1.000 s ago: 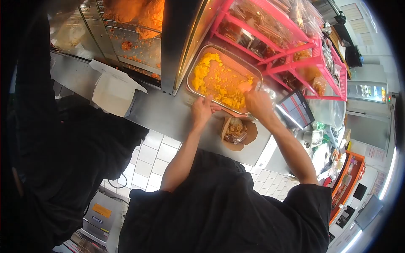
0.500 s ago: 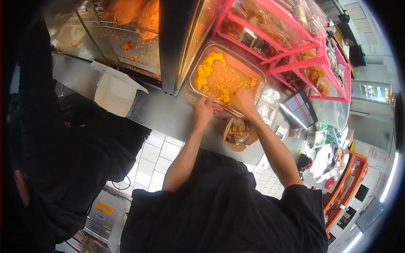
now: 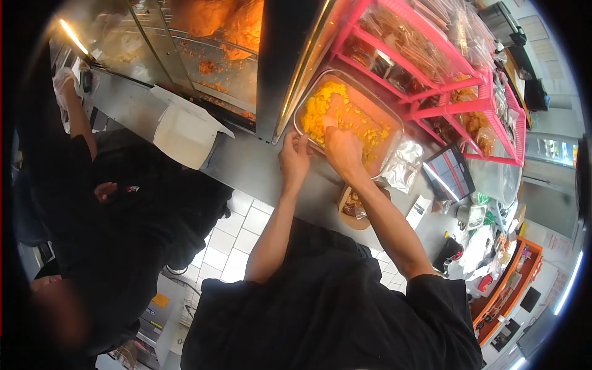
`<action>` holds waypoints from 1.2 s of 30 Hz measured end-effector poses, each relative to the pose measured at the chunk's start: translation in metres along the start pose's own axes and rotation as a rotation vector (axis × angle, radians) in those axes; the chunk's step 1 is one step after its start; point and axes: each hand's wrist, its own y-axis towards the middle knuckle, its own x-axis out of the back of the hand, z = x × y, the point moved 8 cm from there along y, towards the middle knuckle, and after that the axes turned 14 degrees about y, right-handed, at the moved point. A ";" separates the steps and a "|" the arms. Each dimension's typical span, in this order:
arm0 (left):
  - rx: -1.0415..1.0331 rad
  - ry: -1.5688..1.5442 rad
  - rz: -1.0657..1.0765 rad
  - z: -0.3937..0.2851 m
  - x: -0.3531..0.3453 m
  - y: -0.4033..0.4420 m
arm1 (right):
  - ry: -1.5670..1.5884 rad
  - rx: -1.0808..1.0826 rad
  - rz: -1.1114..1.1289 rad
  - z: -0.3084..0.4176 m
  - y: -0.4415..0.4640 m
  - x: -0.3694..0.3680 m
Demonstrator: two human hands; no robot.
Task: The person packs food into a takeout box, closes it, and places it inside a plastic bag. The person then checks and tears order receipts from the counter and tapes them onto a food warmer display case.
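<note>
A metal tray (image 3: 394,117) with a pinkish mesh-like bottom holds crumbled yellow food (image 3: 320,108), heaped thickest along its left side. My left hand (image 3: 294,161) is at the tray's near left corner, its fingers bent around the rim. My right hand (image 3: 344,152) reaches over the near edge into the tray, closed, with its fingertips down at the yellow food. Whatever it may hold is hidden by the fingers. Below my right forearm stands an open cardboard box (image 3: 349,217) with browned food and a small clear packet in it, partly covered by the arm.
A pink rack (image 3: 425,89) of bagged goods stands behind the tray. Right of the tray are a foil packet (image 3: 404,165) and a tablet (image 3: 449,172). An open white carton (image 3: 185,134) lies at left, before a lit glass food cabinet (image 3: 216,74). A co-worker in black (image 3: 123,216) stands left.
My right hand has moved left and farther into the tray, toward the thicker yellow heap. My left hand's fingers have drawn in at the rim. The co-worker's arm and hands have come into view.
</note>
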 end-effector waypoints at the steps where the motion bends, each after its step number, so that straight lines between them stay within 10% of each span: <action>1: -0.021 -0.039 -0.040 0.009 -0.006 0.007 | 0.029 0.008 0.003 0.001 0.001 -0.002; 20: -0.040 -0.229 -0.042 -0.008 -0.006 0.001 | 0.313 0.405 0.432 0.004 0.013 0.000; 22: -0.043 -0.261 -0.041 -0.004 -0.007 -0.002 | 0.462 0.044 0.523 -0.028 0.019 -0.009; 29: -0.009 -0.305 -0.032 0.000 -0.009 -0.001 | 0.714 0.087 0.363 -0.055 0.019 -0.004; 36: -0.024 -0.263 -0.043 -0.001 -0.008 -0.004 | 0.211 0.047 0.059 -0.053 0.014 0.015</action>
